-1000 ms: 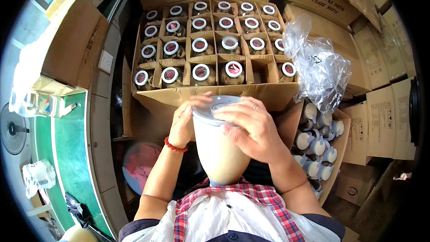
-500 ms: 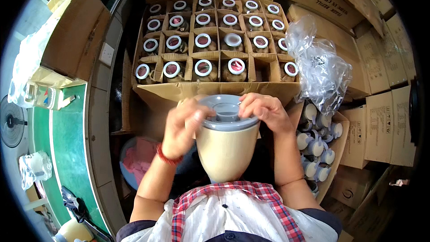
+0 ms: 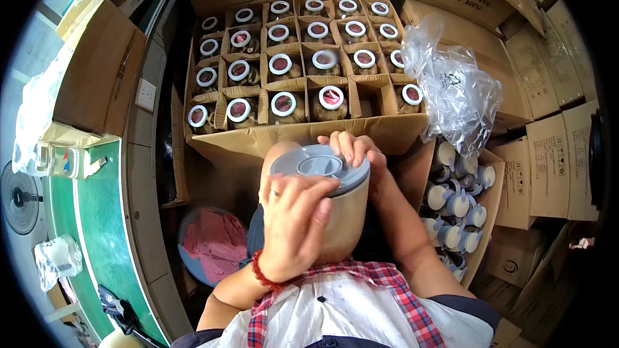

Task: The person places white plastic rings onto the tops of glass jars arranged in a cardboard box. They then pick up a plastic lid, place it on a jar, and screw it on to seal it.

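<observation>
A cream, rounded vessel stands in front of my body with a flat, round grey cap on its upper end. A raised ring sits in the middle of the cap. My left hand grips the near left edge of the cap, its fingers reaching across the rim and its thumb down by the vessel's side. At the cap's far right edge, my right hand has its fingers curled over the rim. The vessel's lower end is hidden behind my left hand and my apron.
Ahead, an open cardboard box with dividers holds rows of glass flask refills with white rims. Clear plastic bags lie at its right. Another carton holds grey-and-white jug tops. Left are a basin with pink material and a green table.
My left hand has come down from the cap's far left to its near edge. My right hand has shifted left along the far rim. The vessel's top tilts slightly left.
</observation>
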`<state>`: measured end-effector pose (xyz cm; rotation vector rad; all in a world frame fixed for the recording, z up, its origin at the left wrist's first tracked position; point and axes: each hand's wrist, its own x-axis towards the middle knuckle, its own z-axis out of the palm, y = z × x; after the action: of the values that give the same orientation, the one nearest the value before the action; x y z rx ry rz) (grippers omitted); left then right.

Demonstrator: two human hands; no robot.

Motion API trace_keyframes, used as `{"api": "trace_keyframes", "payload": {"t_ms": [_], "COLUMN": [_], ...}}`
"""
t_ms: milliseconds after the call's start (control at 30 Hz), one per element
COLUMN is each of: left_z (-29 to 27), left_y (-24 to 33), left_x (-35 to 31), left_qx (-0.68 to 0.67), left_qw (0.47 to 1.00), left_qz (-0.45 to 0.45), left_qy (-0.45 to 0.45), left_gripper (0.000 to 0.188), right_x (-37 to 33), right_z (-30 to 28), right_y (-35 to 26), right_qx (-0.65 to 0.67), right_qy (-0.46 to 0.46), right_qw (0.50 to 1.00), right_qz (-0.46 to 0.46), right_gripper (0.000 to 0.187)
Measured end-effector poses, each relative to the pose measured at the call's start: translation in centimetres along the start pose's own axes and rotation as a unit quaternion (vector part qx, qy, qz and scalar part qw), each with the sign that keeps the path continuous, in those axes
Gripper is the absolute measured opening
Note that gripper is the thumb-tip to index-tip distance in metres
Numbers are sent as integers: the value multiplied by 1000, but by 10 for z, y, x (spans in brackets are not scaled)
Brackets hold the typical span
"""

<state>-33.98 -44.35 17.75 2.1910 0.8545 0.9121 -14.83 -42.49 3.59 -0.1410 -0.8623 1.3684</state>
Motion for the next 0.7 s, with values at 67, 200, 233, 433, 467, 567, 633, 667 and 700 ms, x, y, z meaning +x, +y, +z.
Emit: {"api": "trace_keyframes", "payload": {"t_ms": [67,200,233,433,467,567,633,667,700], "left_z": [3,-5,5,-13,-14,-2,8,2,-4], "left_y": [3,-63,-91,-71,-54,-1,-5,-24,-46], "left_x": [0,-12,-21,10,13,34,40,34,28], "left_qx": [37,-199,-344,-265,-217,-4,-33,-98,-163], "left_qw": [999,979,935,963,976,999,994,989,980], "left_qz": [17,-19,-33,-45,-32,33,77,78,80], "left_qy": [16,38,78,-4,6,-28,-68,-78,-84], "left_gripper": [19,18,22,25,21,15,14,16,17], "right_x": [4,7,9,31,40,50,40,38,36], "right_z": [0,43,69,57,42,2,-9,11,35], "right_y": [9,-35,-45,-61,-47,-10,-20,-35,-58], "right_qx": [50,-251,-363,-366,-241,166,119,-4,-85], "right_qy": [-3,13,41,62,132,60,-2,9,79], "right_qw": [999,966,927,924,955,910,915,928,897], "right_qz": [-2,66,90,88,111,375,385,373,426], "right_gripper": [22,12,11,43,44,66,75,74,67]}}
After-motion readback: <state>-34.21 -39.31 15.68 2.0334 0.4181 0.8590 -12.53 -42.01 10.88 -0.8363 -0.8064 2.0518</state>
